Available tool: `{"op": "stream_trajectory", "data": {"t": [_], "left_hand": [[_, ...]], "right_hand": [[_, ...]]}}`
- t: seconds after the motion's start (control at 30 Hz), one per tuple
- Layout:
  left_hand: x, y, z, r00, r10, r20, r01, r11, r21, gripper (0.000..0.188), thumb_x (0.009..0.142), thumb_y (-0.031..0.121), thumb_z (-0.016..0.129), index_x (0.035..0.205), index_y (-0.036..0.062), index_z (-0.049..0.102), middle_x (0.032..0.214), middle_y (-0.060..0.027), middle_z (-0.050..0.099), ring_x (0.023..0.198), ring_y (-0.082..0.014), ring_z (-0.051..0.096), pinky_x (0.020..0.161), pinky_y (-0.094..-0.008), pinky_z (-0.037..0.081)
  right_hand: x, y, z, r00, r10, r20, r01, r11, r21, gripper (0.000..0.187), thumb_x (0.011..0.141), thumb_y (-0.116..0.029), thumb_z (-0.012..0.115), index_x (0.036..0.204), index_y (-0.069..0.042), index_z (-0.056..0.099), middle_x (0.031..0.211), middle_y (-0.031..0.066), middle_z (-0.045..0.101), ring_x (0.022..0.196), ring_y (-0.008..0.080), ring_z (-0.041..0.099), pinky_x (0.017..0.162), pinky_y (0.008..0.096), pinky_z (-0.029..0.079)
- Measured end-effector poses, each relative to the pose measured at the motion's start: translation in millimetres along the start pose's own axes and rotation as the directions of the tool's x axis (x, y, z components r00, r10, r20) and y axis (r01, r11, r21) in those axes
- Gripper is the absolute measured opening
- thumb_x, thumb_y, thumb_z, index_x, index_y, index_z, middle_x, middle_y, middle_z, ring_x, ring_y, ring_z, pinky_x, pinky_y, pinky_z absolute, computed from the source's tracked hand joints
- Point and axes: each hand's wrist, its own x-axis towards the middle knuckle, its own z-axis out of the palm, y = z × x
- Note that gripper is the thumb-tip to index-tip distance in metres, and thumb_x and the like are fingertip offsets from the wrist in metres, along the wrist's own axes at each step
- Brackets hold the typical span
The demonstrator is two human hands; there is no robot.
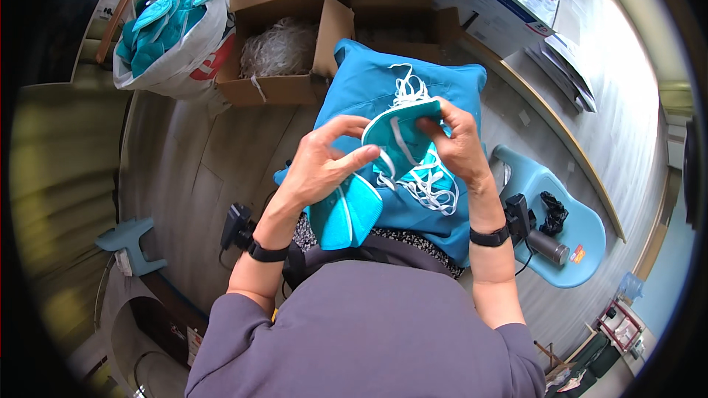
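Above my lap I hold a teal face mask [402, 133] with a pale edge and a white strap across it. My right hand [460, 141] is closed on the mask's right side, thumb on the near face. At the mask's left edge is my left hand [322, 158], thumb and fingers curved around the rim. Below my left hand, against my lap, rests another teal mask piece [345, 212] with a white seam. Under the held mask, white elastic straps [429, 190] lie in loops on a blue cloth cushion [372, 77], with more straps at its far side.
At the far left stands a white bag [166, 81] full of teal pieces. Next to it, an open cardboard box [276, 88] holds tangled white straps. A blue plastic stool [571, 254] with a dark cylinder sits at right. Far right is a white box [509, 18] of packages.
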Motion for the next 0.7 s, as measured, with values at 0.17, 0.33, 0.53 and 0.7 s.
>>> {"op": "stream_trajectory", "data": {"t": [0.17, 0.33, 0.53, 0.7], "left_hand": [[7, 0, 13, 0.992, 0.067, -0.107, -0.038, 0.967, 0.251, 0.021, 0.098, 0.016, 0.065, 0.085, -0.0002, 0.064, 0.063, 0.0067, 0.043, 0.057, -0.0009, 0.036, 0.047, -0.0217, 0.028], [8, -5, 18, 0.971, 0.227, -0.070, -0.197, 0.933, 0.300, 0.014, 0.097, 0.010, 0.065, 0.090, -0.0013, 0.063, 0.064, 0.0010, 0.045, 0.057, -0.0029, 0.039, 0.048, -0.0242, 0.034], [0, -3, 16, 0.960, 0.267, -0.079, -0.225, 0.911, 0.347, 0.007, 0.092, 0.003, 0.067, 0.092, -0.0019, 0.063, 0.065, -0.0035, 0.049, 0.060, -0.0059, 0.044, 0.052, -0.0248, 0.037], [-19, 9, 5, 0.955, 0.200, -0.218, -0.158, 0.968, 0.196, 0.011, 0.090, 0.004, 0.068, 0.083, -0.0020, 0.062, 0.061, -0.0050, 0.049, 0.059, -0.0064, 0.044, 0.051, -0.0278, 0.038]], "right_hand": [[4, -1, 21, 0.923, -0.240, -0.302, 0.112, 0.916, -0.386, 0.027, 0.078, -0.001, 0.078, 0.103, -0.001, 0.065, 0.095, 0.0097, 0.066, 0.086, 0.0209, 0.065, 0.077, 0.0305, 0.052], [-4, -15, 40, 0.998, -0.002, -0.064, 0.002, 1.000, -0.008, 0.018, 0.079, -0.002, 0.078, 0.090, 0.000, 0.064, 0.084, 0.0081, 0.063, 0.081, 0.0197, 0.063, 0.075, 0.0308, 0.050], [6, 8, 25, 0.954, -0.275, -0.119, 0.176, 0.835, -0.521, 0.014, 0.079, -0.002, 0.072, 0.082, -0.004, 0.059, 0.078, 0.0091, 0.062, 0.075, 0.0276, 0.059, 0.070, 0.0378, 0.045], [-10, 64, -20, 0.964, -0.064, -0.259, -0.109, 0.790, -0.604, 0.010, 0.079, -0.008, 0.072, 0.084, -0.007, 0.064, 0.083, 0.0075, 0.066, 0.080, 0.0283, 0.061, 0.075, 0.0393, 0.044]]}}
